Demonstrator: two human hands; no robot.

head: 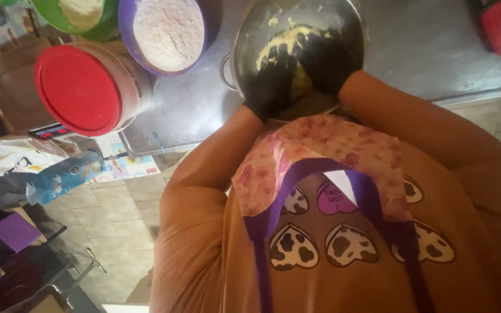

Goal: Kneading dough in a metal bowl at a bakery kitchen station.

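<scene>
Both gloved hands down in metal bowl [240, 40] on steel counter [424, 46]. Left hand [273, 72] curled round yellow dough [288, 43], fingers smeared. Right hand [326, 61] cupped on other side, pressing in. Dough lump sits between palms, mostly hidden, long axis hard to tell. Purple flour bowl [169, 32], red-lidded tub [79, 90] off to left.

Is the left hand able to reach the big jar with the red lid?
Probably yes: the left hand is in the metal bowl of dough, and the red-lidded jar lies just leftward, with only bare steel counter between them.
</scene>
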